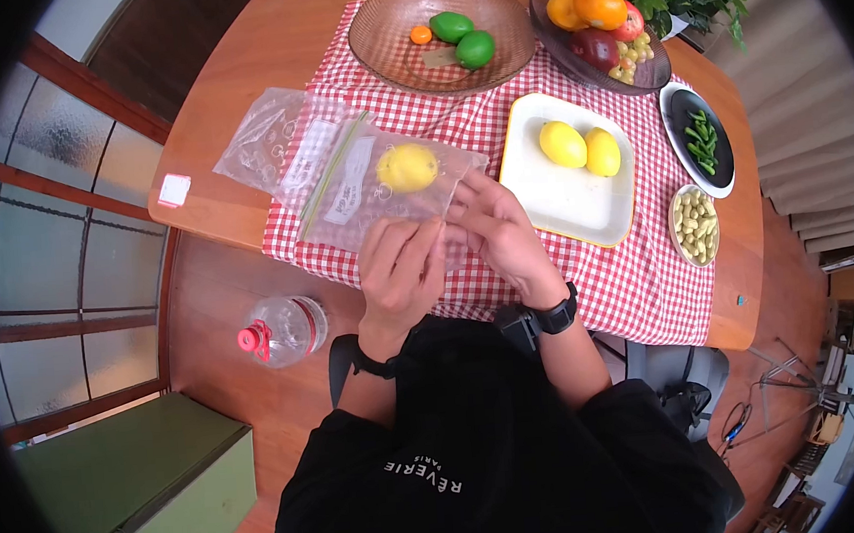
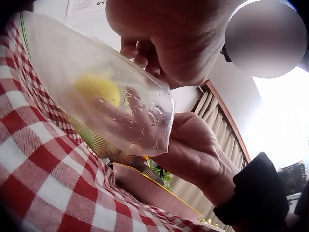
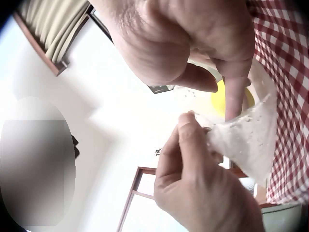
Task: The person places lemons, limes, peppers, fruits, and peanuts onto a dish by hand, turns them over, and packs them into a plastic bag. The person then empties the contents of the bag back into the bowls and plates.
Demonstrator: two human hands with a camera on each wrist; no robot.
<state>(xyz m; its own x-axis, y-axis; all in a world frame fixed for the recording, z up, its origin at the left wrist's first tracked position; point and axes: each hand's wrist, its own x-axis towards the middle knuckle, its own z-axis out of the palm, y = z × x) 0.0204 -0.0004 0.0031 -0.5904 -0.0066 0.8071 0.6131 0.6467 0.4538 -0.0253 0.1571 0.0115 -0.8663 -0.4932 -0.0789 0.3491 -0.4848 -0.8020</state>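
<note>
A clear zip bag [image 1: 365,226] with a yellow lemon [image 1: 406,168] inside lies over the cloth, its lower end raised between the two hands. The left hand [image 1: 400,270] pinches the bag's end between thumb and fingers. In the right wrist view, the right hand [image 3: 193,38] has its index finger extended against the plastic and its thumb apart from it. Its fingers show through the droplet-marked bag [image 2: 140,116] in the left wrist view. The green-edged zip lies on the side away from the hands.
Another clear bag [image 1: 258,140] lies at the left. A white tray [image 1: 569,207] holds two lemons. Behind stand a bowl [image 1: 383,66] with green fruits and a fruit bowl [image 1: 556,54]; at right, plates with green peppers [image 1: 703,143] and pale pods [image 1: 695,228]. A bottle [image 1: 288,331] stands below.
</note>
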